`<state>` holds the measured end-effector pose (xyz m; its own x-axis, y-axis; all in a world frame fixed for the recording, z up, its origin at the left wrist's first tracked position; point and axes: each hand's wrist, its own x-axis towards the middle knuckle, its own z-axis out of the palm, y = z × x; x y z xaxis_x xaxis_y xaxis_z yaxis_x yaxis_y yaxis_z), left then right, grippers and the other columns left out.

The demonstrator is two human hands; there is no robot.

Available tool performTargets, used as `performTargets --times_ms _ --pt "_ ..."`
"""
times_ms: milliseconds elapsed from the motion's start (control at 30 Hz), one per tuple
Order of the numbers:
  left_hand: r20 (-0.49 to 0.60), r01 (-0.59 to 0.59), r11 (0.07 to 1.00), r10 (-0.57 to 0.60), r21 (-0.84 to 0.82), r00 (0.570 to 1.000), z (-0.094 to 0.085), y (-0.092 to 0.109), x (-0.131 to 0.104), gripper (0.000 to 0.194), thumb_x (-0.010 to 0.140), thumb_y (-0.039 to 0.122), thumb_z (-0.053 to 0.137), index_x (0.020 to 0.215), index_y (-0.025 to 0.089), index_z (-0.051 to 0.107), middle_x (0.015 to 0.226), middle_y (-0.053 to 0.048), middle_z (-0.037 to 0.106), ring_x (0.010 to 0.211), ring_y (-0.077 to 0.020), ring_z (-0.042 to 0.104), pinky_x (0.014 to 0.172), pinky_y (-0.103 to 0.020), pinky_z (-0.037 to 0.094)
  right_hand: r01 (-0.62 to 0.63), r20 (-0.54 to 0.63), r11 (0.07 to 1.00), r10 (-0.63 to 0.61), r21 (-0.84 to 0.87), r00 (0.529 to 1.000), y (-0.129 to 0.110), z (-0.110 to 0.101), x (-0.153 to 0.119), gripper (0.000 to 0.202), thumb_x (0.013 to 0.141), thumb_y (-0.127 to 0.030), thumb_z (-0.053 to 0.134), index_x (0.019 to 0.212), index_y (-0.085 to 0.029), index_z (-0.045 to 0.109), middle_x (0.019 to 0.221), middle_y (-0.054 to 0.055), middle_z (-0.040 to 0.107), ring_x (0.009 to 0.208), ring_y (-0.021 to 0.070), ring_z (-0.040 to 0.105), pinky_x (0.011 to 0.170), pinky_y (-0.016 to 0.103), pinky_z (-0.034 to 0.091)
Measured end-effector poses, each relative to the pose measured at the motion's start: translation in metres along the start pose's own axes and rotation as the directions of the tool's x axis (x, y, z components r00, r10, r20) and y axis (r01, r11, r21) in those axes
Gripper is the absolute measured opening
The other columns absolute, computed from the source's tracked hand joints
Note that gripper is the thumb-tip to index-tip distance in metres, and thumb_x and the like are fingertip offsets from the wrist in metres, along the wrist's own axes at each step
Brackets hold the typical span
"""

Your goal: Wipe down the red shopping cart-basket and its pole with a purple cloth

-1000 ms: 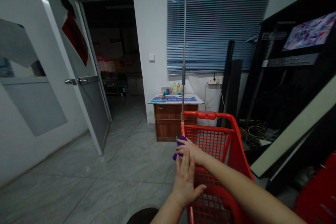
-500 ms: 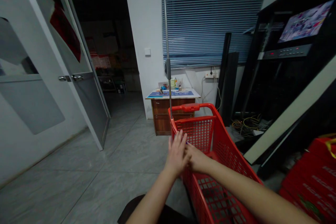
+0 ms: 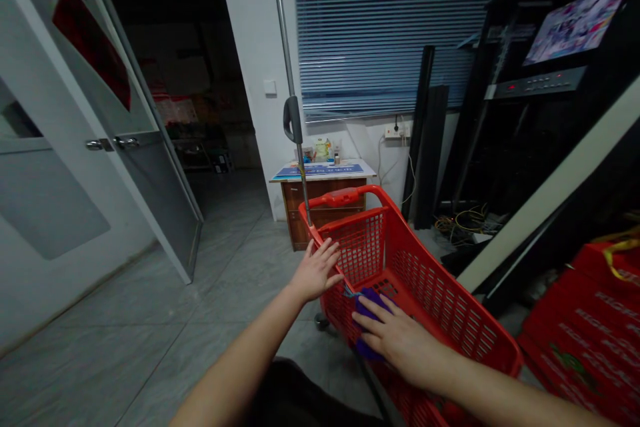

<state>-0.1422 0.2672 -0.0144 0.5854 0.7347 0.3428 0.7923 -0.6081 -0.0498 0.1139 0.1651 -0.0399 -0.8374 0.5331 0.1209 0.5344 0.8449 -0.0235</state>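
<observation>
Shopping cart [image 3: 425, 305], red: near, right of centre. Table [image 3: 327, 188], wooden: far, behind the cart. Right hand [image 3: 403, 340]: fingers spread over cloth; grip cannot be told. Left hand [image 3: 313, 273]: fingers wide, at cart's left rim. Purple cloth [image 3: 371, 295]: on that rim.

Saw red plastic cart [image 3: 430, 290] standing upright at approx 5 o'clock of view, w/ perforated sides, handle twd 11 o'clock, near end twd 5. Found purple cloth [image 3: 371, 297] bunched on cart's rim at abt 8 o'clock, partly hidden, w/ lt-blue bit at its 10-o'clock edge.
</observation>
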Motion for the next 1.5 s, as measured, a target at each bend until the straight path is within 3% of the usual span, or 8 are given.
performTargets --times_ms 300,433,567,733,833,1033,1267,1500 --pt "-0.038 0.110 0.988 -0.106 0.105 0.994 0.001 -0.011 -0.021 0.056 0.096 0.055 0.046 0.137 0.017 0.051 0.151 -0.011 0.043 0.146 -0.0290 0.024 0.119 -0.052 0.007 -0.147 -0.099 0.984 0.137 -0.097 0.986 -0.008 0.005 0.056 0.042 0.090 -0.035 0.058 0.132 -0.032 0.057 0.162 0.008 0.014 0.146 0.0427 0.008 0.107 0.073 0.020" --pt "-0.080 0.181 0.972 -0.171 0.150 0.982 0.003 -0.015 -0.034 0.051 0.097 0.051 0.044 0.130 0.014 0.056 0.150 -0.013 0.044 0.146 -0.0318 0.022 0.118 -0.056 0.014 -0.285 -0.229 0.954 0.259 -0.091 0.938 -0.029 0.021 0.077 0.069 0.087 -0.054 0.058 0.147 -0.027 0.038 0.161 0.012 0.015 0.147 0.0396 0.009 0.111 0.069 0.015" --pt "-0.117 0.227 0.956 -0.208 0.185 0.971 0.003 -0.016 -0.047 0.051 0.097 0.052 0.043 0.128 0.015 0.059 0.150 -0.012 0.044 0.146 -0.0322 0.023 0.117 -0.057 0.017 -0.449 -0.322 0.891 0.405 -0.071 0.856 -0.039 0.034 0.092 0.077 0.092 -0.041 0.054 0.154 -0.015 0.018 0.158 0.017 0.021 0.147 0.0328 0.017 0.115 0.055 0.025" --pt "-0.152 0.266 0.941 -0.238 0.210 0.959 0.003 -0.014 -0.060 0.056 0.096 0.056 0.043 0.129 0.013 0.058 0.150 -0.013 0.043 0.146 -0.0323 0.023 0.117 -0.057 0.018 -0.590 -0.417 0.804 0.512 -0.076 0.751 -0.043 0.040 0.098 0.082 0.085 -0.032 0.064 0.152 -0.009 0.024 0.158 0.024 0.016 0.145 0.0384 0.020 0.111 0.052 0.033" --pt "-0.168 0.283 0.935 -0.250 0.213 0.954 0.005 -0.012 -0.063 0.059 0.095 0.057 0.043 0.130 0.012 0.057 0.150 -0.014 0.043 0.146 -0.0327 0.023 0.116 -0.058 0.019 -0.632 -0.416 0.767 0.542 -0.110 0.730 -0.046 0.042 0.097 0.063 0.089 -0.021 0.055 0.148 -0.017 0.036 0.154 0.022 0.029 0.140 0.0394 0.032 0.103 0.054 0.040" --pt "-0.187 0.307 0.929 -0.270 0.208 0.944 0.006 -0.006 -0.063 0.060 0.095 0.058 0.042 0.131 0.011 0.056 0.151 -0.014 0.042 0.146 -0.0319 0.021 0.117 -0.058 0.018 -0.443 -0.450 0.877 0.324 -0.187 0.832 -0.043 0.048 0.083 0.046 0.092 -0.011 0.043 0.136 -0.022 0.054 0.143 0.014 0.051 0.129 0.0296 0.050 0.098 0.043 0.045" --pt "-0.173 0.296 0.937 -0.265 0.186 0.949 0.003 0.000 -0.059 0.051 0.097 0.050 0.042 0.130 0.015 0.058 0.151 -0.011 0.042 0.146 -0.0297 0.024 0.117 -0.058 0.017 -0.090 -0.552 0.940 -0.114 -0.329 0.826 -0.042 0.052 0.063 0.040 0.097 -0.021 0.043 0.136 -0.021 0.053 0.140 0.008 0.055 0.136 0.0240 0.041 0.109 0.045 0.036" --pt "-0.187 0.309 0.935 -0.277 0.173 0.943 0.008 0.016 -0.051 0.051 0.096 0.054 0.043 0.129 0.018 0.059 0.151 -0.010 0.042 0.146 -0.0296 0.022 0.117 -0.058 0.017 0.037 -0.451 0.952 -0.178 -0.305 0.875 -0.024 0.030 0.032 0.053 0.097 -0.028 0.044 0.147 -0.013 0.036 0.144 0.011 0.050 0.140 0.0214 0.037 0.110 0.043 0.038"
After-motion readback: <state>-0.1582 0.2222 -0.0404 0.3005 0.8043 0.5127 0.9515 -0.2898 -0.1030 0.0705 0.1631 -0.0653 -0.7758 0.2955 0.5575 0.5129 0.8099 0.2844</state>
